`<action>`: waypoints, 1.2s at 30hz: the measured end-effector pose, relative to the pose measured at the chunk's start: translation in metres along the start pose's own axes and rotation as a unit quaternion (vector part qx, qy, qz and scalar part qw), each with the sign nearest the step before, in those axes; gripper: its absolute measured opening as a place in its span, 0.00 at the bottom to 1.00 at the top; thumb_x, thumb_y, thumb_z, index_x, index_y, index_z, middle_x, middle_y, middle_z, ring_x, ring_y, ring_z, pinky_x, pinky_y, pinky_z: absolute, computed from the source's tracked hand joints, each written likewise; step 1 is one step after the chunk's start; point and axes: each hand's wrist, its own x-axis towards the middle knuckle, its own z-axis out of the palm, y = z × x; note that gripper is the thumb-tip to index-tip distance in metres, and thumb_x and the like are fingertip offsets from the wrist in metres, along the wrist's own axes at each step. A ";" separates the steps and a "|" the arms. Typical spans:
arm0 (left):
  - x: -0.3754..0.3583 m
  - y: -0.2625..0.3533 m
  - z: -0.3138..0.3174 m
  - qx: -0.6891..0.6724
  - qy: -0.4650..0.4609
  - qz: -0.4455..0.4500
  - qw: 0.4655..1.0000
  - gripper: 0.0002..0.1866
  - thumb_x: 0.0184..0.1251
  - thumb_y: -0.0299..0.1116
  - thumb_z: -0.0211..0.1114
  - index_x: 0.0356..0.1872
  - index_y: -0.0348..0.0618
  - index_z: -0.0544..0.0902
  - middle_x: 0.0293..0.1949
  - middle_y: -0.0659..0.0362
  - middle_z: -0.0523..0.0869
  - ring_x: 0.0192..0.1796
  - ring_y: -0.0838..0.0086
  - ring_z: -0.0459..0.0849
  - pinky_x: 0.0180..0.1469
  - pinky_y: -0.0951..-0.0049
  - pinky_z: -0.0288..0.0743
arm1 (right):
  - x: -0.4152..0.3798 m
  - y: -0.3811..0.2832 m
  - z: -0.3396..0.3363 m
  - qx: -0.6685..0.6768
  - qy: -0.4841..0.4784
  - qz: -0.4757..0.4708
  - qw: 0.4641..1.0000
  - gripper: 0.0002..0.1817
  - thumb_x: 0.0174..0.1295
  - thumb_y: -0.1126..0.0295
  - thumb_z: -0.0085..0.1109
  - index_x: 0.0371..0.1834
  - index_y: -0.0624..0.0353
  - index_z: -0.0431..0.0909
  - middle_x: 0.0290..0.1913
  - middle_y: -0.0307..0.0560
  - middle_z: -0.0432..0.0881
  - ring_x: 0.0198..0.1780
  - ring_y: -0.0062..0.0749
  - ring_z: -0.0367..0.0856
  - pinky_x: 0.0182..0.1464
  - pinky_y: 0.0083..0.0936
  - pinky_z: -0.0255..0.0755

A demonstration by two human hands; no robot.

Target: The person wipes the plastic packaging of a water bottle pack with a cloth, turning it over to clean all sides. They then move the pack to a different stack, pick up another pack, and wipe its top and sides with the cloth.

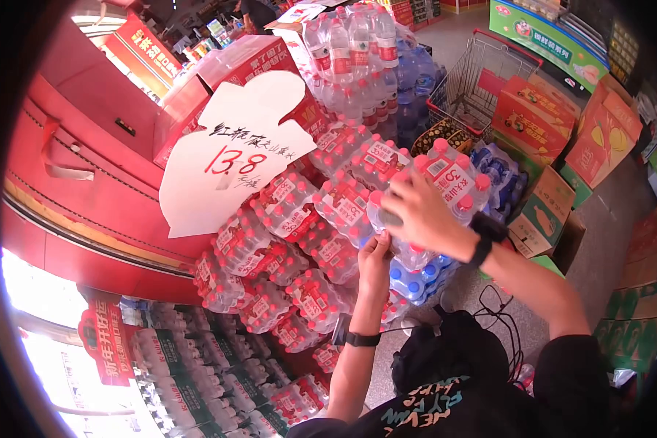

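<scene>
My right hand (425,217) is curled, slightly blurred, around a round translucent roll (376,212) that looks like clear tape. Just below it, my left hand (374,252) is closed with thumb and fingertips pinched together at the roll's lower side; what they pinch is too small to make out. Both hands are in front of a shrink-wrapped pack of red-capped water bottles (451,179) on top of the stack. Left of the hands, a white cut-out price sign (233,157) reading 13.8 stands against more red-capped bottle packs (343,204).
Blue-capped bottles (416,281) sit below my hands. Behind the stack stand a shopping cart (474,80) and orange cartons (536,117). Black cables (498,314) hang beside me. Green-labelled bottle packs (175,372) lie lower left, and a red cabinet (94,153) borders the left.
</scene>
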 end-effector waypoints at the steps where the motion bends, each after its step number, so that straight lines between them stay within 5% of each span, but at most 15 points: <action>1: 0.001 -0.002 0.002 -0.019 0.002 0.009 1.000 0.14 0.86 0.42 0.61 0.41 0.44 0.84 0.35 0.68 0.83 0.38 0.82 0.76 0.47 0.76 0.69 | -0.014 -0.010 -0.007 0.006 -0.006 -0.001 1.000 0.18 0.47 0.65 0.80 0.41 0.53 0.85 0.45 0.44 0.79 0.50 0.51 0.77 0.50 0.44 0.78; 8: -0.012 -0.012 0.015 -0.071 0.011 0.008 0.997 0.15 0.86 0.46 0.62 0.40 0.47 0.83 0.31 0.70 0.78 0.34 0.84 0.71 0.42 0.76 0.66 | -0.011 -0.002 -0.004 -0.001 -0.029 0.014 0.999 0.18 0.48 0.65 0.80 0.42 0.54 0.86 0.48 0.46 0.80 0.51 0.52 0.78 0.50 0.47 0.79; 11: -0.003 -0.026 -0.002 -0.036 -0.003 0.025 0.999 0.20 0.89 0.45 0.55 0.56 0.35 0.83 0.45 0.62 0.86 0.45 0.78 0.81 0.51 0.71 0.74 | 0.014 0.004 0.022 -0.065 0.020 -0.008 0.998 0.17 0.51 0.65 0.79 0.43 0.55 0.85 0.49 0.46 0.80 0.52 0.52 0.78 0.50 0.46 0.79; 16: -0.003 -0.017 -0.003 -0.048 -0.004 0.019 0.999 0.13 0.84 0.43 0.64 0.40 0.47 0.82 0.32 0.69 0.79 0.35 0.82 0.72 0.43 0.76 0.65 | -0.008 -0.021 0.006 -0.051 -0.002 0.001 0.999 0.20 0.49 0.65 0.79 0.46 0.54 0.85 0.52 0.48 0.81 0.54 0.52 0.79 0.51 0.48 0.78; 19: -0.017 -0.024 -0.012 -0.017 0.041 0.043 0.998 0.10 0.84 0.40 0.63 0.43 0.46 0.83 0.35 0.67 0.81 0.39 0.81 0.78 0.46 0.77 0.69 | -0.035 -0.041 -0.026 -0.020 -0.061 0.001 0.998 0.18 0.49 0.64 0.79 0.41 0.54 0.84 0.47 0.47 0.80 0.53 0.50 0.78 0.51 0.47 0.77; 23: -0.073 -0.023 -0.038 -0.079 -0.002 0.004 0.997 0.22 0.89 0.50 0.50 0.66 0.45 0.77 0.57 0.60 0.85 0.58 0.73 0.83 0.60 0.68 0.75 | -0.059 -0.071 -0.028 -0.010 -0.099 -0.050 0.994 0.23 0.44 0.62 0.80 0.45 0.50 0.83 0.50 0.41 0.78 0.54 0.46 0.76 0.55 0.45 0.72; 27: -0.124 -0.003 -0.026 -0.194 0.008 -0.015 0.981 0.35 0.88 0.63 0.41 0.81 0.50 0.66 0.77 0.53 0.73 0.80 0.61 0.70 0.81 0.55 0.63 | -0.075 -0.111 0.020 0.147 -0.105 -0.041 0.983 0.27 0.48 0.66 0.76 0.55 0.51 0.81 0.57 0.46 0.77 0.59 0.47 0.74 0.56 0.47 0.70; 29: -0.123 0.009 -0.022 -0.236 0.057 -0.008 0.970 0.35 0.89 0.62 0.39 0.75 0.44 0.71 0.71 0.53 0.78 0.74 0.60 0.76 0.76 0.54 0.69 | -0.072 -0.117 0.025 0.190 -0.168 -0.020 0.967 0.32 0.48 0.65 0.78 0.60 0.51 0.79 0.68 0.52 0.73 0.69 0.53 0.69 0.62 0.52 0.67; 32: -0.120 0.012 -0.042 -0.269 0.054 -0.009 0.962 0.33 0.89 0.60 0.40 0.74 0.44 0.72 0.70 0.53 0.79 0.71 0.61 0.78 0.75 0.54 0.71 | -0.061 -0.117 0.003 0.242 -0.212 -0.024 0.946 0.32 0.54 0.63 0.78 0.64 0.53 0.78 0.78 0.57 0.66 0.79 0.60 0.62 0.68 0.57 0.62; 36: -0.087 0.028 -0.032 -0.108 0.037 0.142 0.983 0.26 0.76 0.41 0.71 0.68 0.41 0.76 0.66 0.50 0.83 0.66 0.60 0.84 0.69 0.58 0.80 | -0.027 -0.059 -0.039 0.135 -0.069 0.037 0.988 0.25 0.61 0.63 0.74 0.62 0.54 0.80 0.76 0.58 0.68 0.78 0.59 0.64 0.71 0.57 0.62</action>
